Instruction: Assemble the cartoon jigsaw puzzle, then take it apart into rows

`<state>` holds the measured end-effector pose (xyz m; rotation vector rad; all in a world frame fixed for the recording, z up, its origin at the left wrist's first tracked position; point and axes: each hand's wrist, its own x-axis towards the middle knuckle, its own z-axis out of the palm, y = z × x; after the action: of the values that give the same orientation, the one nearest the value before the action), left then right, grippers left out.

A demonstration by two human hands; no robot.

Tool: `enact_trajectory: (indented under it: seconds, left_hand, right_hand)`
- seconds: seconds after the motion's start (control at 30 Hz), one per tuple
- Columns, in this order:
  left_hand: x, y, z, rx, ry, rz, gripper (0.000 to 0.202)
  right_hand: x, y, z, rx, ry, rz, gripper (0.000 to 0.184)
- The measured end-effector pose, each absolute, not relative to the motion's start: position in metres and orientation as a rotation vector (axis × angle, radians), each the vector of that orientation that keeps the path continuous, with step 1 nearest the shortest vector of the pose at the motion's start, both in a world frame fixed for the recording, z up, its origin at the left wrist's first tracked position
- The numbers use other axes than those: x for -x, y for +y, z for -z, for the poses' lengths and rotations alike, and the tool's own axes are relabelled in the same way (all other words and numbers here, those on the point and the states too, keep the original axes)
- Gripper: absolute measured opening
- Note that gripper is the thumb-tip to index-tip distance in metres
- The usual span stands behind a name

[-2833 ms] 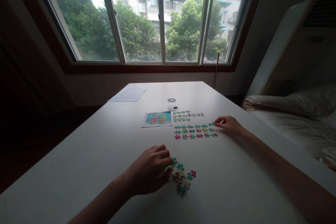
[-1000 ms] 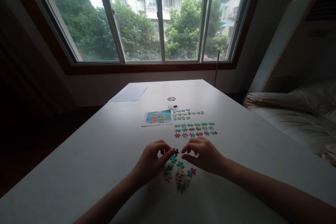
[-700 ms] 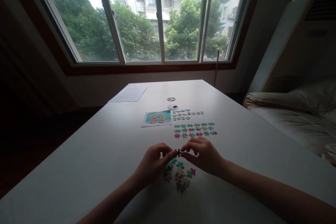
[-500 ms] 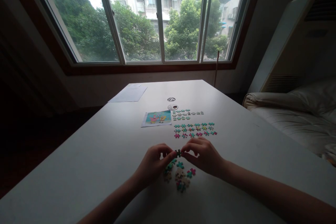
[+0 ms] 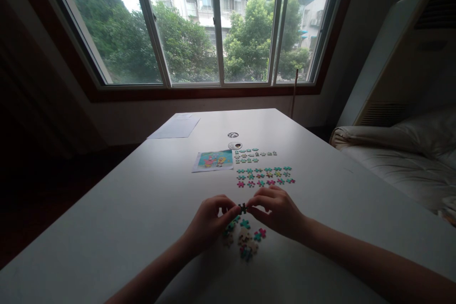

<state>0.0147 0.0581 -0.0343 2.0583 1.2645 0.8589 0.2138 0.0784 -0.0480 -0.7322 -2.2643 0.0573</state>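
A small dark puzzle piece point(image 5: 242, 208) is held up between my two hands, above the table. My left hand point(image 5: 213, 216) pinches its left side with thumb and fingertips. From the right, my right hand point(image 5: 277, 209) pinches the opposite side. Just below lies a loose pile of puzzle pieces point(image 5: 245, 242), some teal and pink, some pale side up; my left hand partly covers it. Beyond my hands, several rows of puzzle pieces point(image 5: 261, 176) are spread out, teal, pink and yellow. A colourful cartoon picture sheet point(image 5: 214, 160) lies left of those rows.
The white table point(image 5: 135, 209) stretches toward the window. White paper sheets point(image 5: 174, 127) lie at its far left corner. Two small round items point(image 5: 233, 135) rest past the picture. A padded pale seat point(image 5: 384, 161) stands off the right edge.
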Motion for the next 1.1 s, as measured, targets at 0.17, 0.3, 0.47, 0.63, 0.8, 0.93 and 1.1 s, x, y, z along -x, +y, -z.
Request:
enact_trajectory:
  seconds: [0.17,0.3,0.47,0.63,0.8,0.93,1.1]
  left_hand:
    - [-0.013,0.058,0.033,-2.048,1.255,-0.87,0.028]
    - [-0.006,0.06,0.035,-2.101,1.294,-0.882,0.025]
    - [0.001,0.065,0.038,-2.239,1.306,-0.868,0.024]
    - [0.001,0.064,0.04,-2.321,1.26,-0.846,0.022]
    - [0.002,0.065,0.041,-2.339,1.249,-0.839,0.021]
    - [0.003,0.065,0.042,-2.342,1.244,-0.847,0.021]
    - [0.003,0.064,0.041,-2.339,1.252,-0.838,0.021]
  right_hand:
    - [-0.216,0.081,0.048,0.731,-2.253,-0.024,0.012]
    - [-0.225,0.09,0.044,0.803,-2.166,-0.005,0.013]
    - [-0.243,0.107,0.045,0.934,-2.066,-0.022,0.016]
    - [-0.254,0.118,0.051,1.031,-2.032,-0.048,0.018]
    - [-0.256,0.12,0.052,1.043,-2.032,-0.049,0.019]
    - [-0.255,0.121,0.053,1.02,-2.034,-0.047,0.017]
    - [-0.255,0.121,0.052,1.016,-2.025,-0.048,0.016]
